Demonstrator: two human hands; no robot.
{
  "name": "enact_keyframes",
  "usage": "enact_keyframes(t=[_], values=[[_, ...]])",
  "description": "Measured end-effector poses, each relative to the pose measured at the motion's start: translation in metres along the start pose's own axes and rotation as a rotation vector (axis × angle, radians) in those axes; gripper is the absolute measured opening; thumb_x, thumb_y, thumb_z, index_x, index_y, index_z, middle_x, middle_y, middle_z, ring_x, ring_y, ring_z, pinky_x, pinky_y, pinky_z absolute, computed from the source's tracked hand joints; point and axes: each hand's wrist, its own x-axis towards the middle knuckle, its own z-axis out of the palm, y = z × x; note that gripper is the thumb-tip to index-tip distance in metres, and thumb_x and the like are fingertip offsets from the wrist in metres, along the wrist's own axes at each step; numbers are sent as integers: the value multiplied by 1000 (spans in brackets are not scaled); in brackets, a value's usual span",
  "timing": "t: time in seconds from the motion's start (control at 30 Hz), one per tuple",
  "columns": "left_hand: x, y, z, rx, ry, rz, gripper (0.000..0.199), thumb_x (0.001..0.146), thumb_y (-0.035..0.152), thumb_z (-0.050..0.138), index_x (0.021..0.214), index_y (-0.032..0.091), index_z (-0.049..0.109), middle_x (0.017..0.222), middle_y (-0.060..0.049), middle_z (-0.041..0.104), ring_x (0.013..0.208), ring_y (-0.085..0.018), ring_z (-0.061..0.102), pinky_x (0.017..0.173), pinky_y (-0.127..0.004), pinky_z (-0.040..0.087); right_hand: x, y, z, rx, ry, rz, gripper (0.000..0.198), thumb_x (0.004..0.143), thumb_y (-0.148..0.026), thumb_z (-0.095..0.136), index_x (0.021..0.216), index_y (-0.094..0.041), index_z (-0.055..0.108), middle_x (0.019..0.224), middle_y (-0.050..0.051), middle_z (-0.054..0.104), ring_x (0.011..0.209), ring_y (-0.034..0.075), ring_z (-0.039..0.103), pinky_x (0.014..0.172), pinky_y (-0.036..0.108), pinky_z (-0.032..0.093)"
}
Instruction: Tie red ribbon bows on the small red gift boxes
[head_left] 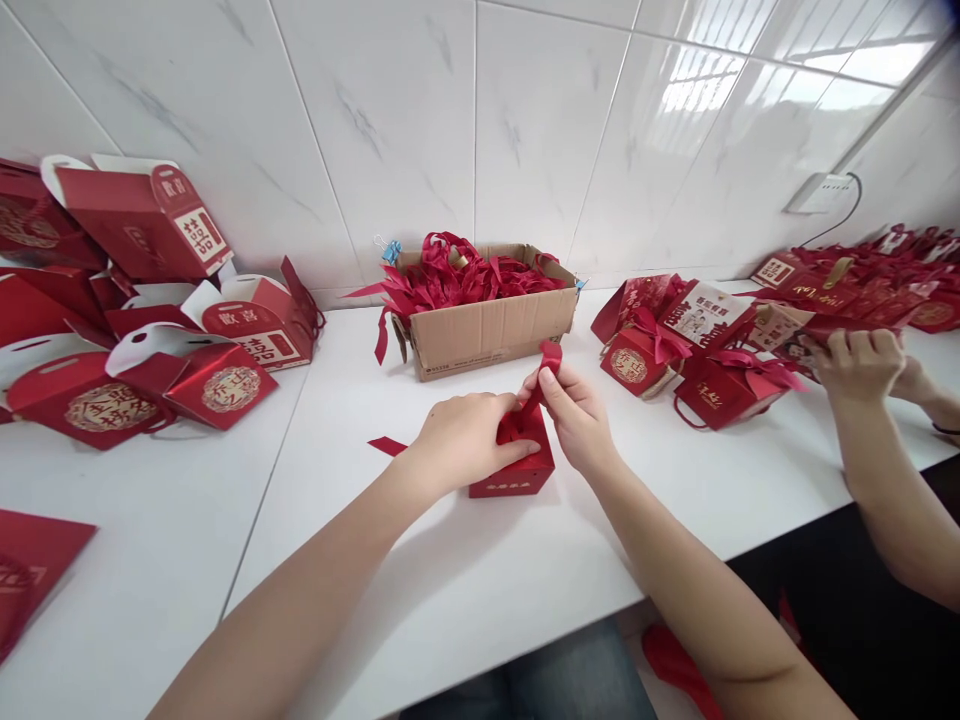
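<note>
A small red gift box (511, 482) with gold lettering on its front stands on the white table in front of me. My left hand (472, 435) lies over its top with the thumb along the front edge, holding the box. Between the thumb and fingers of my right hand (574, 410) is a red ribbon (551, 355), pinched and looped just above the box's right side. Another ribbon end sticks out to the left of my left wrist. Where the ribbon meets the box top is partly hidden by my fingers.
Behind the box stands a cardboard box (491, 330) heaped with red ribbons (465, 280). Red gift boxes (217, 385) are piled at the left, and ribboned boxes (727, 390) sit at the right. At the far right a co-worker's hands (862, 360) hold a red box.
</note>
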Motion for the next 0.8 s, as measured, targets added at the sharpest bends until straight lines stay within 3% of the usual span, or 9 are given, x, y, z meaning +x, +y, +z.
enact_keyframes(t=[0.1,0.17,0.33,0.5,0.67,0.8], values=[[1,-1,1,1,-2,-16,35,78,57,53,88,24,54,79,-1,66,69,-22,61,52,-30,33,-3,2,6,26,21,-54,31,89,-50,48,75,-22,53,71,0,56,70,15,56,72,30,49],[1,-2,2,-7,0,-43,37,76,57,55,90,23,51,77,0,65,68,-23,61,52,-30,33,-3,4,7,64,-36,-26,33,88,-53,47,75,-23,50,70,0,55,70,15,57,69,31,50],[2,-7,2,-207,-20,-46,58,72,54,61,116,23,41,83,-1,67,75,-23,64,55,-29,39,2,4,7,153,-183,102,36,87,-58,48,77,-24,43,62,-4,52,57,13,56,59,28,49],[-2,-26,-22,-272,-130,-97,75,62,62,67,123,26,42,75,1,62,67,-20,60,51,-26,40,4,1,9,65,-220,136,38,86,-60,48,78,-23,41,60,-7,51,52,9,52,65,28,50],[-24,-55,-67,-352,-153,-204,49,76,55,57,114,26,51,68,5,56,57,-10,48,49,-19,36,3,1,10,37,-238,103,39,88,-58,46,75,-22,43,63,-5,55,50,8,53,63,27,48],[-42,-67,-88,-536,117,-130,31,82,38,55,109,23,53,67,6,52,60,-6,43,54,-15,32,6,1,13,-8,-199,129,39,86,-58,49,78,-19,51,70,-2,61,45,7,49,57,26,45]])
